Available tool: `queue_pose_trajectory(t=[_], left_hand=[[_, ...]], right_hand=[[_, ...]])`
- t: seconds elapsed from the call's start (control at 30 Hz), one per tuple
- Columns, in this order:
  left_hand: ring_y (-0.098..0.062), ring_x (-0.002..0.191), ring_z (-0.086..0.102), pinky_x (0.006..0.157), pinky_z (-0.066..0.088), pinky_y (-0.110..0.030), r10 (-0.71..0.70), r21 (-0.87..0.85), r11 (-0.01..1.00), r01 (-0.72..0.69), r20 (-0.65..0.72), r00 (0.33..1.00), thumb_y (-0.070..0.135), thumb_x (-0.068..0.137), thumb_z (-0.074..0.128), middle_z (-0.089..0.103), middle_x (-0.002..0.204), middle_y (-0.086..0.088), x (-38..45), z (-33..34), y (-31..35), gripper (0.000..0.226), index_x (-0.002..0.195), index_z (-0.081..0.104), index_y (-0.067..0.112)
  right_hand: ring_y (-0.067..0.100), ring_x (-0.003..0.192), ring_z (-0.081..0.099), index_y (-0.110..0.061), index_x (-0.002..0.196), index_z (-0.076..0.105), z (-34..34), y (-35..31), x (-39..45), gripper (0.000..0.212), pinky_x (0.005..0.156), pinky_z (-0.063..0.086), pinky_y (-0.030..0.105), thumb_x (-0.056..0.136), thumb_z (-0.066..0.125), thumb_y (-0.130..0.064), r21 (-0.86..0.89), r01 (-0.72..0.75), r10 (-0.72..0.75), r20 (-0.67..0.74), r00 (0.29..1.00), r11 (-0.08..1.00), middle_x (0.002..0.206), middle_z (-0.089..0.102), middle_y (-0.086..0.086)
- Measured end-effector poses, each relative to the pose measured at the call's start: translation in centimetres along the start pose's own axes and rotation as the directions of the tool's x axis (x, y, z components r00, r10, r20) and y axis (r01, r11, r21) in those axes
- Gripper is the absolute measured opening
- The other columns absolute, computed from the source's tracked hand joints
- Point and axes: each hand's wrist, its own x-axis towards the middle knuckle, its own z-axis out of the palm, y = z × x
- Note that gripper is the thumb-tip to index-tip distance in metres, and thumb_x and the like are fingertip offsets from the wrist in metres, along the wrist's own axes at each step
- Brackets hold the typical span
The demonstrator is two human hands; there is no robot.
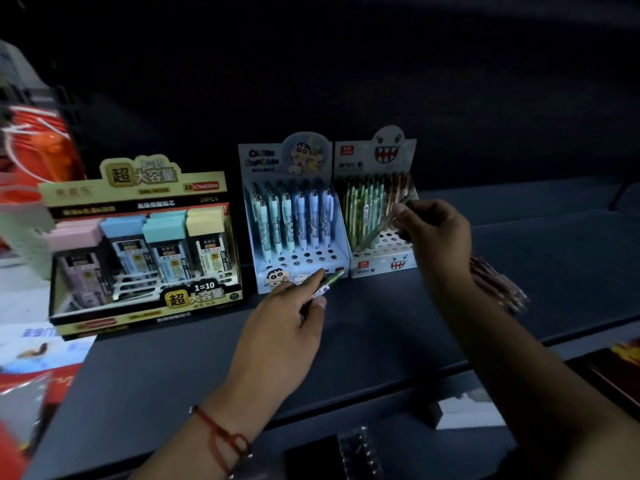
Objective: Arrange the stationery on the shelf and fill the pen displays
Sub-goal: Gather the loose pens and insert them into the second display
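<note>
Three display boxes are standing in a row on the shelf (381, 327), toward its back. The lead refill box (145, 244) is sitting at the left end, reaching nearest the front edge. The cartoon pen display (298, 216) is standing just right of it, touching the monster pen display (379, 209) on its right. Pens are standing in the rear holes of both displays. A bundle of pens (498, 282) is lying right of the monster pen display, behind the right forearm.

Dim throughout; the shelf (381, 341) back is near black. Light falls from the left front onto the displays (294, 216). The left edge is motion-blurred and bent by the wide lens.
</note>
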Motion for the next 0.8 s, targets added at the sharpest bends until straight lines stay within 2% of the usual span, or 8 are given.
queue_pose_trajectory(t=[0.1, 0.33, 0.43, 0.5, 0.57, 0.7, 0.77, 0.8], left_hand=[[0.004, 0.078, 0.051, 0.061, 0.039, -0.011, 0.002, -0.013, 1.000, -0.002, 0.006, 1.000, 0.037, 0.100, 0.048, 0.051, 0.091, 0.016, 0.0, 0.1, -0.1, 0.042, 0.141, 0.044, 0.046], [-0.001, 0.075, 0.052, 0.061, 0.039, -0.013, 0.004, -0.025, 1.000, -0.004, 0.012, 1.000, 0.037, 0.100, 0.048, 0.050, 0.087, 0.015, -0.1, 0.2, -0.2, 0.043, 0.142, 0.042, 0.044], [0.003, 0.089, 0.052, 0.073, 0.038, -0.006, 0.006, -0.013, 1.000, -0.006, 0.006, 1.000, 0.038, 0.100, 0.047, 0.056, 0.107, 0.018, -0.2, 0.3, -0.3, 0.044, 0.144, 0.043, 0.041], [0.013, 0.091, 0.042, 0.073, 0.030, 0.004, 0.009, -0.002, 1.000, -0.009, 0.009, 1.000, 0.039, 0.100, 0.047, 0.055, 0.117, 0.018, -0.2, 0.3, -0.3, 0.044, 0.144, 0.043, 0.039], [0.017, 0.087, 0.040, 0.071, 0.028, 0.006, 0.015, 0.000, 1.000, -0.015, 0.017, 1.000, 0.039, 0.100, 0.047, 0.053, 0.118, 0.020, -0.1, 0.3, -0.2, 0.044, 0.144, 0.044, 0.038], [0.007, 0.098, 0.041, 0.069, 0.027, 0.004, 0.017, -0.005, 1.000, -0.017, 0.009, 1.000, 0.037, 0.101, 0.047, 0.051, 0.120, 0.020, 0.1, 0.0, -0.4, 0.043, 0.144, 0.045, 0.036], [0.000, 0.105, 0.042, 0.066, 0.028, 0.004, 0.004, -0.002, 1.000, -0.004, 0.011, 1.000, 0.037, 0.101, 0.047, 0.048, 0.115, 0.020, 0.1, -0.1, -0.6, 0.044, 0.144, 0.044, 0.036], [0.002, 0.101, 0.045, 0.065, 0.029, 0.005, 0.000, 0.001, 1.000, 0.000, 0.011, 1.000, 0.038, 0.101, 0.046, 0.049, 0.115, 0.019, 0.2, -0.1, -0.6, 0.044, 0.144, 0.044, 0.037]], right_hand=[[0.008, 0.078, 0.071, -0.022, 0.083, 0.070, 0.7, 0.8, 0.1, 0.007, 0.074, 0.057, 0.028, 0.087, 0.076, -0.024, -0.107, 0.033, -0.030, 0.030, 0.999, 0.994, 0.081, 0.074, -0.003], [0.003, 0.074, 0.068, -0.019, 0.089, 0.073, 2.9, 1.3, 0.5, 0.010, 0.065, 0.053, 0.021, 0.089, 0.073, -0.029, -0.257, 0.138, -0.122, 0.077, 0.989, 0.957, 0.080, 0.072, -0.007], [0.004, 0.072, 0.066, -0.018, 0.088, 0.073, 3.5, 1.3, 0.8, 0.012, 0.062, 0.051, 0.020, 0.089, 0.072, -0.029, -0.307, 0.153, -0.140, 0.063, 0.988, 0.939, 0.078, 0.071, -0.007], [0.002, 0.064, 0.062, -0.017, 0.086, 0.071, 3.9, 1.3, 0.9, 0.012, 0.056, 0.047, 0.014, 0.090, 0.072, -0.028, -0.324, 0.163, -0.149, 0.068, 0.986, 0.932, 0.075, 0.069, -0.006], [0.000, 0.056, 0.056, -0.021, 0.082, 0.069, 4.3, 1.7, 0.7, 0.011, 0.048, 0.040, 0.009, 0.091, 0.070, -0.026, -0.360, 0.184, -0.153, 0.113, 0.982, 0.915, 0.071, 0.067, -0.005], [0.003, 0.051, 0.053, -0.025, 0.079, 0.067, 4.6, 2.9, 0.7, 0.016, 0.048, 0.042, 0.023, 0.093, 0.066, -0.031, -0.419, 0.144, -0.097, 0.131, 0.987, 0.897, 0.065, 0.065, -0.001], [0.001, 0.048, 0.050, -0.024, 0.078, 0.067, 4.5, 2.9, 0.8, 0.017, 0.044, 0.040, 0.018, 0.094, 0.066, -0.031, -0.435, 0.135, -0.088, 0.127, 0.988, 0.890, 0.062, 0.063, -0.002], [0.001, 0.047, 0.049, -0.023, 0.078, 0.067, 4.5, 2.9, 0.9, 0.017, 0.043, 0.038, 0.016, 0.094, 0.066, -0.030, -0.433, 0.142, -0.092, 0.134, 0.987, 0.890, 0.062, 0.063, -0.002]])
